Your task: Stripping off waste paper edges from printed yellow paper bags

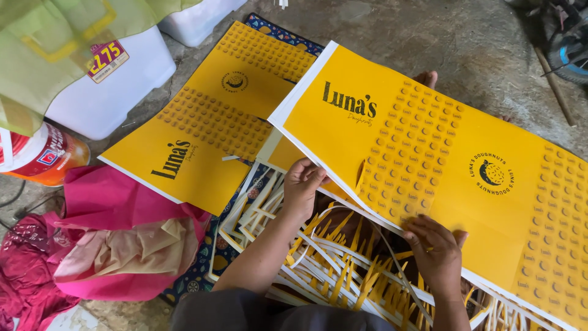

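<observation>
The left hand (301, 184) curls its fingers over the near edge of the big yellow sheet (429, 165), pinching that white-bordered edge between fingers and thumb, with the wrist bent and the forearm running down toward the bottom of the view. The right hand (436, 250) lies further along the same near edge, palm down and fingers spread flat on the yellow surface; it presses the sheet rather than gripping it.

The sheet is large printed card, bright yellow with a white margin, carrying dark lettering, a round dark emblem and panels of small raised-looking dots in rows. It lies slantwise across the floor, its near edge lifted slightly at the left hand, its far end running out of view to the right.

Under and just in front of the sheet's near edge lies a heap of paper strips (331, 263), narrow white and yellow offcuts tangled together, which the forearms cross. Beside the sheet's left end lies a second yellow sheet (208, 122) of the same print, flat on a patterned mat (196, 276). Past that second sheet, away from the big one, are a pink cloth (116, 208), a white box (116, 86) with a green bag (55, 43) over it, and a red-and-white bottle (43, 156). At the big sheet's far edge toes (427, 78) show on the bare concrete floor (398, 30).
</observation>
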